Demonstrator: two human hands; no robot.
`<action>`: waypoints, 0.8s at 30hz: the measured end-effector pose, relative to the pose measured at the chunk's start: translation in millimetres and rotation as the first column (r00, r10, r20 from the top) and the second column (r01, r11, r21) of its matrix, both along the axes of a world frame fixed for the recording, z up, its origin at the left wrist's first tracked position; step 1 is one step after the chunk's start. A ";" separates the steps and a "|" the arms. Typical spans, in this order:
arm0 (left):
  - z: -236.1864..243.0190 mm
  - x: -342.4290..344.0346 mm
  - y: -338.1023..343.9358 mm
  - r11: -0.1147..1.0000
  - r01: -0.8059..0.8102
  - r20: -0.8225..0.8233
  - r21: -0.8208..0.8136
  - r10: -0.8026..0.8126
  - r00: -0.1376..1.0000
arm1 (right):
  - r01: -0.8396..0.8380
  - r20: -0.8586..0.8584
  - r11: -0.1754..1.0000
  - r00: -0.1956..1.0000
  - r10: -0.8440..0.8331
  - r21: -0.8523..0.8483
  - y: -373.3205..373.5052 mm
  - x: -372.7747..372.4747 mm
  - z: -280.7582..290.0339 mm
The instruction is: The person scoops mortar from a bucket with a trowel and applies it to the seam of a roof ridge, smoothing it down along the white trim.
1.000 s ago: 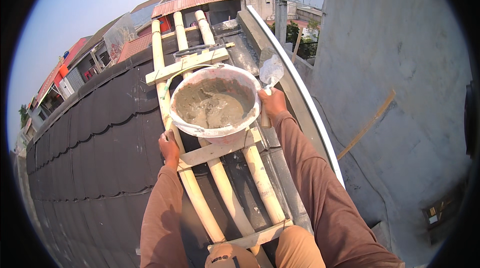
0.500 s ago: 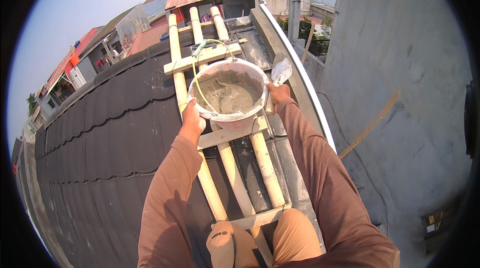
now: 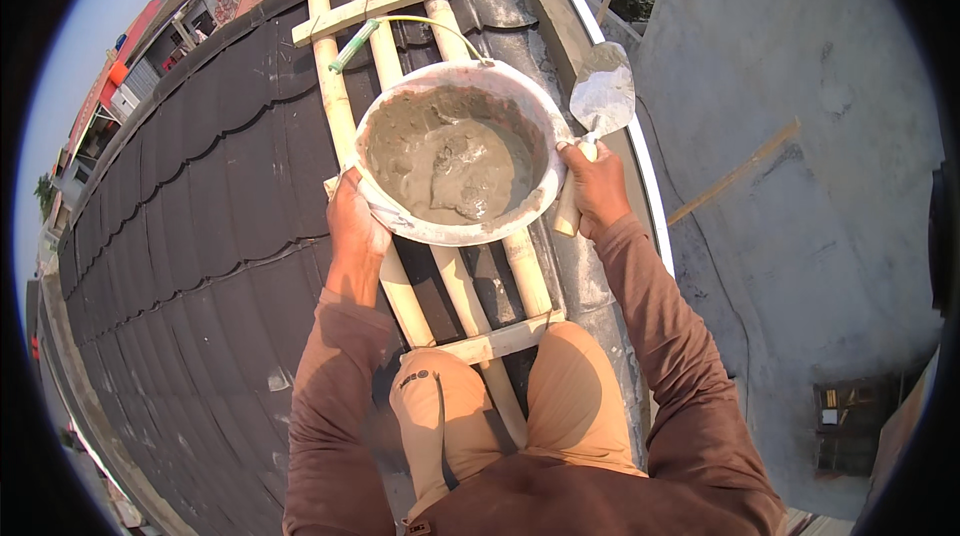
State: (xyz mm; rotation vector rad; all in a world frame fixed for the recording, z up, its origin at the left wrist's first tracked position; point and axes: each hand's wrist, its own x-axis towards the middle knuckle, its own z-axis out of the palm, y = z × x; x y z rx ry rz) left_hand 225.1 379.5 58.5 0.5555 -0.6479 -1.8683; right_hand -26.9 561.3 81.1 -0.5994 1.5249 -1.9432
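Observation:
A whitish bucket point(image 3: 464, 234) of wet grey mortar point(image 3: 470, 171) is between my hands, above a bamboo ladder. My left hand point(image 3: 356, 226) grips its left rim, with the fingers partly hidden behind the wall. At the right rim, my right hand point(image 3: 600, 186) is closed around the wooden handle of a trowel point(image 3: 605, 91), its knuckles against the bucket. The trowel's mortar-smeared blade points away from me. Leaning toward the far left is the bucket's wire bail point(image 3: 440, 26) with its green grip point(image 3: 354, 47).
The bamboo ladder point(image 3: 465, 306) with wooden crosspieces lies along the roof under my knees. Dark wavy roofing point(image 3: 200, 236) slopes off to the left. A white-edged ledge point(image 3: 655, 206) runs on the right, beside a drop and a grey wall point(image 3: 800, 236).
The bucket has come nearer to me, and its bail has swung over to the far side. The trowel blade now shows broad side up. My view has tipped downward.

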 end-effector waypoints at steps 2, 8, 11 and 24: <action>-16.0 12.1 29.1 0.998 0.034 -0.077 -0.046 -0.038 0.996 | 0.007 -0.009 1.000 1.000 -0.007 -0.003 22.5 13.9 -16.5; -91.5 43.7 98.6 0.996 0.043 0.076 0.082 -0.049 0.996 | 0.104 -0.046 0.987 0.994 -0.099 0.124 92.3 44.8 -88.6; -96.3 47.3 142.7 0.988 0.019 0.138 0.152 -0.040 0.990 | 0.124 0.049 0.987 0.990 -0.129 0.100 136.1 65.4 -100.9; -122.2 61.6 194.6 0.998 -0.058 0.373 0.017 0.047 0.927 | 0.146 -0.346 0.918 0.938 -0.011 0.369 197.1 78.2 -136.6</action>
